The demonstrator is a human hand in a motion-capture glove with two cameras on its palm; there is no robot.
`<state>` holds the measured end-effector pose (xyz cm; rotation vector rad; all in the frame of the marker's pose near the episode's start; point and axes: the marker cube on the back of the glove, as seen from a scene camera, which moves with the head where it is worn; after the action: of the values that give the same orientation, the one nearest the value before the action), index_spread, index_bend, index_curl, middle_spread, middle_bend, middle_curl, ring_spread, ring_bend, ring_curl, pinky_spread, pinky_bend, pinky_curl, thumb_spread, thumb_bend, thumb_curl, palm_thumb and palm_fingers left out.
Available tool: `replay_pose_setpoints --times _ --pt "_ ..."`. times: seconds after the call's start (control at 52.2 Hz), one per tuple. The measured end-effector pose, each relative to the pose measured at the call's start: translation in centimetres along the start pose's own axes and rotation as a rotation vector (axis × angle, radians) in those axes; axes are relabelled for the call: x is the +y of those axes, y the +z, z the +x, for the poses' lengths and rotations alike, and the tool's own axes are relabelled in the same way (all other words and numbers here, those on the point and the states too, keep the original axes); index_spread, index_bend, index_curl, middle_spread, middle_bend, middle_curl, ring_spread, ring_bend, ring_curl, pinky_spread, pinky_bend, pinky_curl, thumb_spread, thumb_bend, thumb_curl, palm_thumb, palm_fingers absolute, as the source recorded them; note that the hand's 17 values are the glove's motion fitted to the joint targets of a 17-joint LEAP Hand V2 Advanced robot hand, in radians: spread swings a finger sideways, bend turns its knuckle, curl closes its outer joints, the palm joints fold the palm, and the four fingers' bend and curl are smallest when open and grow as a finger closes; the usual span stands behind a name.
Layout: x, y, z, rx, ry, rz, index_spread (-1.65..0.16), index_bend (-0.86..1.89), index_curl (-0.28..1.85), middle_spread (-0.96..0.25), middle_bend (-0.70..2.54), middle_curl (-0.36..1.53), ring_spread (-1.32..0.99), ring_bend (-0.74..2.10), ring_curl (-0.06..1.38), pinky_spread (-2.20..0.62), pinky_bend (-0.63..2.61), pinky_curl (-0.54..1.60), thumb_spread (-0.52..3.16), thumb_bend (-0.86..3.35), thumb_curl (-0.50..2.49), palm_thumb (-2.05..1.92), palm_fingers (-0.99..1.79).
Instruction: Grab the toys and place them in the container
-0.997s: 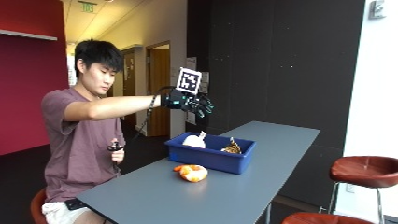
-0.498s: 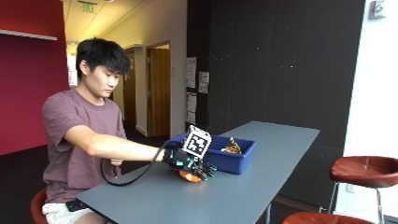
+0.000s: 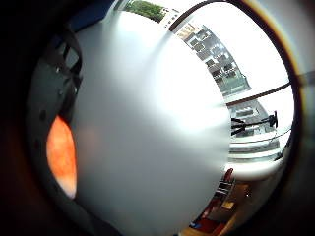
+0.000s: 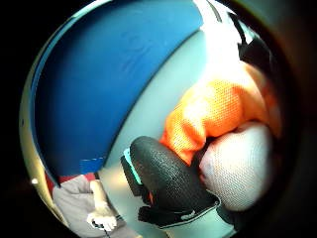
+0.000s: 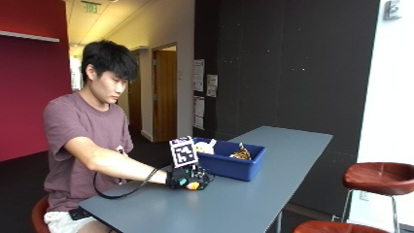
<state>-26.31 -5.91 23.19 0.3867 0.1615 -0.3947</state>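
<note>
Grey table [image 5: 259, 194] against a dark panelled wall — a seated person reaches across it with the black-gloved right hand [image 5: 187, 178] set down on the surface. From the thumb-side palm view, the gloved fingers [image 4: 168, 183] are curled around a soft orange-and-white mesh-textured toy [image 4: 218, 119], a black fingertip pressed against the toy's orange part while its pale rounded end sits deeper toward the palm. The little-finger-side palm view shows only a sliver of the same orange at the edge of the hand, with bare tabletop beyond. From outside, a spot of orange peeks between the fingers, the toy resting on or just above the table; whether it is already lifted cannot be told.

Moving outward from the grip, the rectangular blue plastic container [image 5: 230, 162] stands just beside the hand, on its far side from the person — its blue wall fills much of the thumb-side palm view. Inside it, a white plush toy [image 5: 204, 147] and a brown-gold toy [image 5: 242, 154] already show above the rim. The coming move likely calls for a lift up and over the near wall, away from the person's body, then a release among the toys inside.
</note>
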Motion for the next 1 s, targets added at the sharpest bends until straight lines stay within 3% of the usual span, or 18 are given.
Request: replay_pose_setpoints --times 0.173,0.307,0.441,0.613,0.729,0.92,0.997 --pt "-0.2 -1.1 -0.4 0.042 -0.06 0.091 -0.22 0.49 0.31 -0.21 0.9 0.56 -0.35 1.16 0.65 -0.33 0.91 0.41 1.07 -0.1 0.2 -0.14 1.35" --pt "-0.7 -0.9 2.9 0.186 0.012 -0.089 -0.2 0.82 0.45 -0.19 1.09 0.65 -0.36 1.24 0.69 -0.37 0.97 0.47 1.1 -0.08 0.2 -0.11 1.34" --pt "-0.8 -3.1 2.4 -0.181 0.199 -0.203 -0.17 1.01 0.55 -0.17 1.22 0.71 -0.35 1.32 0.72 -0.4 1.02 0.51 1.2 -0.03 0.21 -0.03 1.27" --pt "-1.8 -9.6 4.4 -0.207 0.26 -0.064 -0.13 1.1 0.63 -0.14 1.31 0.74 -0.34 1.38 0.74 -0.4 1.09 0.55 1.33 -0.02 0.23 -0.02 1.2" --pt "-2.9 -14.8 5.0 -0.127 0.167 0.027 -0.12 1.13 0.66 -0.13 1.34 0.75 -0.34 1.41 0.74 -0.41 1.11 0.58 1.37 -0.02 0.24 -0.03 1.17" --pt "-6.7 -22.0 3.2 -0.105 0.237 0.112 -0.1 1.14 0.69 -0.11 1.36 0.75 -0.33 1.44 0.74 -0.41 1.12 0.6 1.4 -0.02 0.25 -0.03 1.15" --pt "-8.4 -24.2 1.8 -0.077 0.147 0.136 -0.09 1.14 0.7 -0.11 1.37 0.75 -0.32 1.45 0.74 -0.41 1.12 0.61 1.41 -0.02 0.25 -0.03 1.14"
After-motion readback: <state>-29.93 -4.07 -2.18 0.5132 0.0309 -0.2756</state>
